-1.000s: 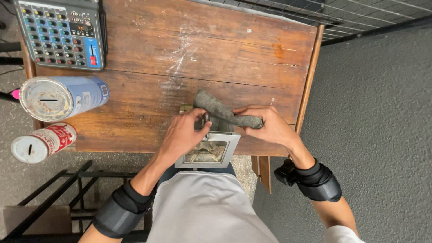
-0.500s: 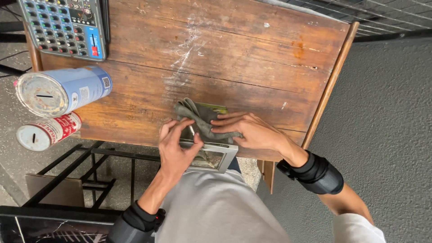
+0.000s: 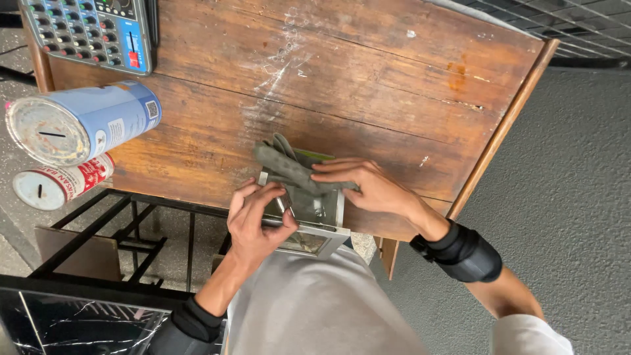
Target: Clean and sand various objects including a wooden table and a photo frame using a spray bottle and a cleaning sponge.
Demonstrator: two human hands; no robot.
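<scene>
A small silver-framed glass panel [image 3: 315, 238] lies at the near edge of the worn wooden table [image 3: 368, 79], partly overhanging my lap. My left hand [image 3: 253, 223] pinches the frame's left side. A crumpled grey cloth [image 3: 286, 167] lies across the frame's far edge. My right hand [image 3: 368, 187] presses that cloth down with fingers stretched out toward the left. A bit of green shows under the cloth. Both wrists wear black bands.
At the table's left edge a blue-sided tin [image 3: 79, 125] with a slotted lid lies on its side, and a smaller red tin [image 3: 59, 184] sits below it. An audio mixer [image 3: 92, 29] occupies the far left corner. Black metal bars [image 3: 131, 223] run under the table; grey floor lies to the right.
The cloth came down from a raised roll onto the frame. My right hand slid left over it, and my left hand shifted to the frame's left edge. The view moved closer.
</scene>
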